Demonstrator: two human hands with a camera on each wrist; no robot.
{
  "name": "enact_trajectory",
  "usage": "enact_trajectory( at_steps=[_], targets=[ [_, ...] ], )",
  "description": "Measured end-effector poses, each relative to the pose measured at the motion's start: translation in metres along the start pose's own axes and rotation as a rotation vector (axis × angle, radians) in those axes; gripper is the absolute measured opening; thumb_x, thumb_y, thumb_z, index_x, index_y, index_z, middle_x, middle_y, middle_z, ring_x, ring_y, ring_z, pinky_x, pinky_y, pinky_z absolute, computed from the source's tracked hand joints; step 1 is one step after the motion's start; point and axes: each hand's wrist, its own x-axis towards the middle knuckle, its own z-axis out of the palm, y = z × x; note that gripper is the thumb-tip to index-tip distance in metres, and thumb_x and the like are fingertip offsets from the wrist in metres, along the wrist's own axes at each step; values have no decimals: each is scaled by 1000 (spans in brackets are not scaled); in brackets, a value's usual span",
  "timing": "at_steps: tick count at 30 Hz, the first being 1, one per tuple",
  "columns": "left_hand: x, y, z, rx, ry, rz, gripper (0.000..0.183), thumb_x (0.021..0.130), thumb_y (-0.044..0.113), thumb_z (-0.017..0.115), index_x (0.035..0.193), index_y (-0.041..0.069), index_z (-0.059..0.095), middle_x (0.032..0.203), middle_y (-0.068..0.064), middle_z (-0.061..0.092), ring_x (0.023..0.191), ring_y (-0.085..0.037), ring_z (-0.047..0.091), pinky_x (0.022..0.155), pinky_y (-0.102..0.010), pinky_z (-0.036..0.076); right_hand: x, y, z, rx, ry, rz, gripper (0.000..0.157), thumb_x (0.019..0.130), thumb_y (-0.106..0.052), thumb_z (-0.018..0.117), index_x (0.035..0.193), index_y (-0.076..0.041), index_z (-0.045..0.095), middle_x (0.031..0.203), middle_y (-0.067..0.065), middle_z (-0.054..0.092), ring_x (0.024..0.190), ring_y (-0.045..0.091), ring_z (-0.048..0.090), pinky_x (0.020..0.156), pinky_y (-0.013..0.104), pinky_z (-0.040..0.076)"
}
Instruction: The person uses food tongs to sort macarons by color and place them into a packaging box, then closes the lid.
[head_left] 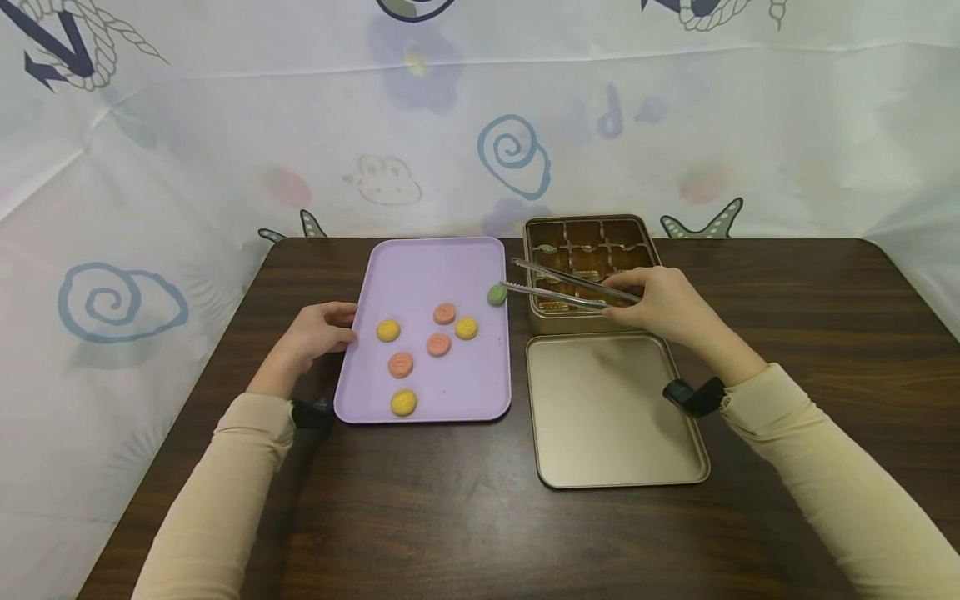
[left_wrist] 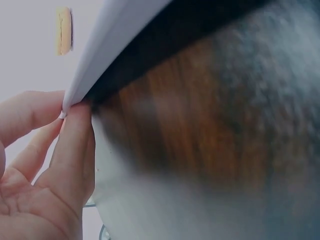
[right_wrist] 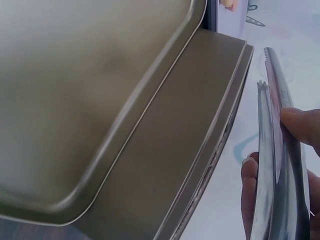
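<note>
My left hand [head_left: 313, 335] pinches the left rim of a lilac tray [head_left: 427, 275], thumb and fingers on either side of the edge in the left wrist view. Yellow macarons [head_left: 403, 402] and pink macarons [head_left: 401, 364] lie scattered on the tray. A green macaron [head_left: 497, 294] sits by its right rim. With my right hand [head_left: 662, 304] I grip metal tongs [right_wrist: 280, 150] over a gold tin box [head_left: 585, 326]. The tongs' tips are apart and point left; the nearer tip overlaps the green macaron's edge in the head view.
The box holds a brown divided insert [head_left: 583, 232], with something green [head_left: 547, 248] in its back left compartment. In front of it lies a flat gold lid [head_left: 607, 417]. Everything rests on a dark wooden table [head_left: 435, 508], backed by a printed white cloth [head_left: 337, 125].
</note>
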Motion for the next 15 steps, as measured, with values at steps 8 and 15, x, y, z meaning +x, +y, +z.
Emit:
enact_trajectory(
  at_steps=[8, 15],
  targets=[
    [-1, -4, -5, 17, -4, -4, 58, 91, -1, 53, 145, -4, 33, 144, -30, 40, 120, -38, 53, 101, -44, 48, 8, -12, 4, -26, -14, -27, 45, 86, -20, 68, 127, -3, 60, 129, 24, 59, 98, 33, 64, 82, 46, 52],
    [-4, -6, -9, 14, -7, 2, 58, 89, -3, 55, 143, -6, 35, 142, -30, 43, 112, -31, 57, 95, -38, 53, 17, -20, 8, -92, -28, -60, 43, 85, -18, 69, 124, -2, 62, 122, 24, 63, 56, 17, 53, 64, 33, 45]
  ],
)
